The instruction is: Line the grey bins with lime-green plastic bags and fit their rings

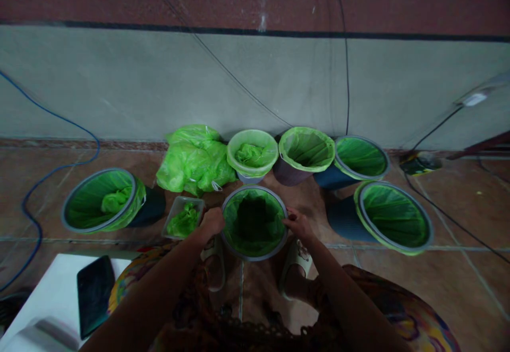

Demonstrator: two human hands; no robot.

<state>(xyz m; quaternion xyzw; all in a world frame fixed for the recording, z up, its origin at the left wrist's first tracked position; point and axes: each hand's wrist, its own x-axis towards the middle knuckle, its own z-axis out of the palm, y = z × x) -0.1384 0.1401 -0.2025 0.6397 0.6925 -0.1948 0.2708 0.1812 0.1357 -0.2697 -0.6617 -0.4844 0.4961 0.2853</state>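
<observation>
Between my feet stands a round trash bin (pixel 254 259) with a grey rim, lined inside with a green trash bag (pixel 255 240). My left hand (pixel 213 221) is closed at the left side of the rim, its fingertips partly hidden. On the opposite side my right hand (pixel 298 224) pinches the rim with thumb and fingers. Just left of my left hand, a clear plastic container (pixel 166 227) holds crumpled green bags (pixel 184 220). The bottom of the bin is too dark to make out.
Along the wall stand a puffed green bag pile (pixel 195 163), a white bin (pixel 250 178) and a brown bin (pixel 290 174). Blue bins (pixel 345 216) flank me, one tilted left (pixel 149 208). A phone (pixel 94 293) lies on a white surface. Cables (pixel 64 167) cross the floor.
</observation>
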